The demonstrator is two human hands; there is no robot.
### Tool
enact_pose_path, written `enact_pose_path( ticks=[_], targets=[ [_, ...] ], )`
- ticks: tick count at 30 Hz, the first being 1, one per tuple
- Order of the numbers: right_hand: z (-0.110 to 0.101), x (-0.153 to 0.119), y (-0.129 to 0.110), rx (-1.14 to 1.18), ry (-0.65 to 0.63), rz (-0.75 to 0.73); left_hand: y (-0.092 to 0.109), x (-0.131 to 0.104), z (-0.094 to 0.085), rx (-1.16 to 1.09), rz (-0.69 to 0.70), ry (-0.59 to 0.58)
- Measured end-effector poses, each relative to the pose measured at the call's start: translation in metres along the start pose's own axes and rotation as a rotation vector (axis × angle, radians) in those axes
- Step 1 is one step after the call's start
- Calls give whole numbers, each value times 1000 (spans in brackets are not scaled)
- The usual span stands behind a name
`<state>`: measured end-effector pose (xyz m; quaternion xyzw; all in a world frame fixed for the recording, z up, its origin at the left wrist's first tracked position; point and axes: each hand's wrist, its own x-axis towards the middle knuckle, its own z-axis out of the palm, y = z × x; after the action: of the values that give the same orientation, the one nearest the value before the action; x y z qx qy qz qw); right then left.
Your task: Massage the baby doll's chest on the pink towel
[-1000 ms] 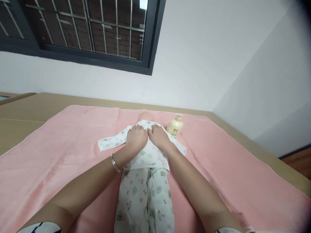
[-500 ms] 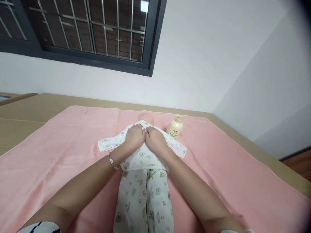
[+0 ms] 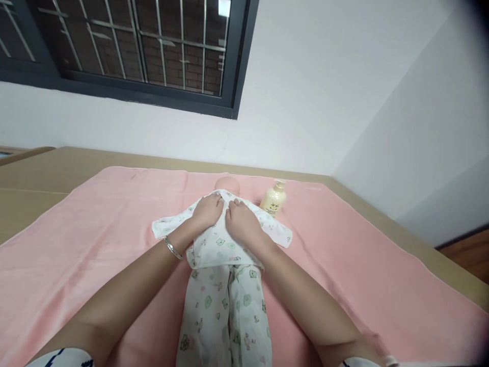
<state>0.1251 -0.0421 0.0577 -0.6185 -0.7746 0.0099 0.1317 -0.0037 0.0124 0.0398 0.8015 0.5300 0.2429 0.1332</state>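
Note:
A doll lies on its back in a long-sleeved white baby shirt [image 3: 219,247] with small green animal prints, its sleeves spread to both sides. Matching trousers [image 3: 225,316] stretch towards me, and the smooth top of the doll's head [image 3: 227,184] shows beyond the collar. On the left of the chest, my left hand [image 3: 208,210] has its fingers bent onto the shirt just below the collar. My right hand [image 3: 241,220] curls on the cloth opposite, a small gap between the two. My fingertips are partly hidden, with the shirt's cloth under them.
A pale yellow pump bottle [image 3: 274,199] stands right of the doll's head, close behind the sleeve. The pink blanket [image 3: 344,270] covers a wooden surface [image 3: 42,173] and has some creases. A white wall [image 3: 298,92] and a barred window [image 3: 153,46] rise behind.
My hands, which were touching at the middle of the chest, have moved slightly apart, the left one shifting left. The shirt front between them is more visible. The view has shifted a little.

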Motion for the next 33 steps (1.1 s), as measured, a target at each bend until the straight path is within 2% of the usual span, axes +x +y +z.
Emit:
enact_pose_path(
  ticks=[5,8,11,16,22,26,33],
  targets=[
    [2,19,25,135,14,64,21,-15,12,195,-27,35],
    [2,22,29,106,13,60,28,-19,11,220,-1,41],
    [3,13,20,15,-2,-11,20,-13,2,141,18,23],
    [6,3,7,-68,-16,-123,-1,1,-6,11,-51,-89],
    [9,22,29,62,28,-43,8,-4,11,172,3,37],
    [10,28,40,93,48,-22,14,-9,15,209,-1,51],
    [6,23,28,60,25,13,6,-3,14,92,-18,8]
  ],
)
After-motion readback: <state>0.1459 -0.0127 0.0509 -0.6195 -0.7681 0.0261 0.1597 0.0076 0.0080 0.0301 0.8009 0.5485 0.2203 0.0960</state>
